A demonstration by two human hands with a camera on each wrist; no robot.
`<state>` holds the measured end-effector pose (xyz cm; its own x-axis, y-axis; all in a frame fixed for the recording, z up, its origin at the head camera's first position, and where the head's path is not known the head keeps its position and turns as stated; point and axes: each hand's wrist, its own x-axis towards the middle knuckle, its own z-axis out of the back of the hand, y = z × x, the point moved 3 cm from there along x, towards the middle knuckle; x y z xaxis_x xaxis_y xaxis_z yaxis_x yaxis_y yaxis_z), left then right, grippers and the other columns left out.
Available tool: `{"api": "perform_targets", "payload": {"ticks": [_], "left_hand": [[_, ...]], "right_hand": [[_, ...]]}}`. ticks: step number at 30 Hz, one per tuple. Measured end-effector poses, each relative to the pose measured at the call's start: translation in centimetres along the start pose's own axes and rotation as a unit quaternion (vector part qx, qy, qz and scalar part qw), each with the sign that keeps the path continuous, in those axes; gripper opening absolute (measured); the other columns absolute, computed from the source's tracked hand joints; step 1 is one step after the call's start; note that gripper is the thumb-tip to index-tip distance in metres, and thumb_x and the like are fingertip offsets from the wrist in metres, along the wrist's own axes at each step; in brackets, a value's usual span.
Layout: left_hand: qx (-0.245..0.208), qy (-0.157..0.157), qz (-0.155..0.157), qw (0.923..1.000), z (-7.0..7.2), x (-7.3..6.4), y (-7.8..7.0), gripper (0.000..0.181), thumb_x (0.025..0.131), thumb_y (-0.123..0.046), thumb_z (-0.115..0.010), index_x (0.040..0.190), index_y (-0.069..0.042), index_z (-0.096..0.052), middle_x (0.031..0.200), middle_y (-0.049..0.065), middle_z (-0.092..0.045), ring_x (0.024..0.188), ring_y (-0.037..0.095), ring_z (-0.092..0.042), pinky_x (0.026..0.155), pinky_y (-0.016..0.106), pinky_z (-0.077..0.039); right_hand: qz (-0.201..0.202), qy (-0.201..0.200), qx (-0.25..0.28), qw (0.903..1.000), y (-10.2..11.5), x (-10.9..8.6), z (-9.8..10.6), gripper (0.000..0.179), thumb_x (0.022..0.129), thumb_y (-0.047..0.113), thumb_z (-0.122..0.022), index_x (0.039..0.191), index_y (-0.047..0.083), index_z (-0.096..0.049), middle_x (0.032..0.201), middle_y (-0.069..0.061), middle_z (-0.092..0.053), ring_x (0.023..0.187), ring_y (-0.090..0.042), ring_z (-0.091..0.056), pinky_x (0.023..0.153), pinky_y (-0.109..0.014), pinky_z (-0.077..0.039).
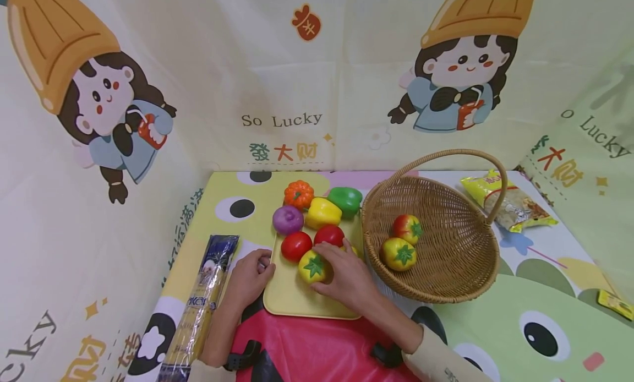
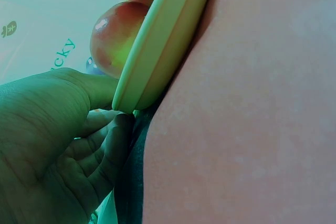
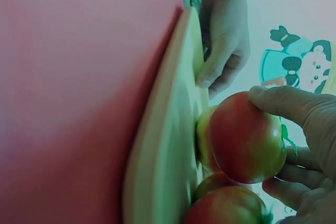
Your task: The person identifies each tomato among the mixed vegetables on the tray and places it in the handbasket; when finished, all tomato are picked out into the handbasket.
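My right hand holds a yellow-and-red toy tomato with a green leaf star, low over the front half of the pale yellow tray. In the right wrist view, thumb and fingers sit around that tomato. At the tray's left edge, my left hand pinches the rim; the left wrist view has the thumb against the tray and fingers curled below. Two red toy tomatoes lie just behind the held one. Another yellow piece is partly hidden by my right hand.
On the tray's back part are a toy pumpkin, purple onion, yellow pepper and green pepper. A wicker basket with two toy tomatoes stands right. Pasta pack lies left, snack bag behind.
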<state>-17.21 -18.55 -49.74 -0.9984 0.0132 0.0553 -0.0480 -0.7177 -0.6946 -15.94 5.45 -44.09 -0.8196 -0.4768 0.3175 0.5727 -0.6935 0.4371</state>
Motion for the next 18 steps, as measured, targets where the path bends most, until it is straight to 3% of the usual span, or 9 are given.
{"api": "perform_targets", "payload": {"ticks": [7,18], "left_hand": [[0.005,-0.003,0.006,1.0,-0.1,0.1,0.1,0.029,0.089,-0.016,-0.07,0.115,-0.003,-0.067,0.085,-0.002,-0.061,0.074,0.012,-0.057,0.073,0.034,-0.05],[0.001,0.0,-0.002,1.0,-0.1,0.1,0.1,0.028,0.089,-0.015,-0.068,0.114,-0.002,-0.067,0.085,-0.001,-0.061,0.074,0.012,-0.057,0.073,0.035,-0.049]], "right_hand": [[0.004,-0.007,0.055,0.9984,0.0,0.1,1.1,0.075,0.067,0.032,-0.093,0.132,0.013,-0.062,0.131,-0.003,-0.061,0.117,-0.019,-0.058,0.096,-0.035,-0.047],[0.027,-0.017,0.122,0.992,-0.1,0.2,2.4,0.075,0.067,0.031,-0.093,0.132,0.011,-0.062,0.131,0.0,-0.061,0.119,-0.014,-0.057,0.094,-0.031,-0.048]]}}
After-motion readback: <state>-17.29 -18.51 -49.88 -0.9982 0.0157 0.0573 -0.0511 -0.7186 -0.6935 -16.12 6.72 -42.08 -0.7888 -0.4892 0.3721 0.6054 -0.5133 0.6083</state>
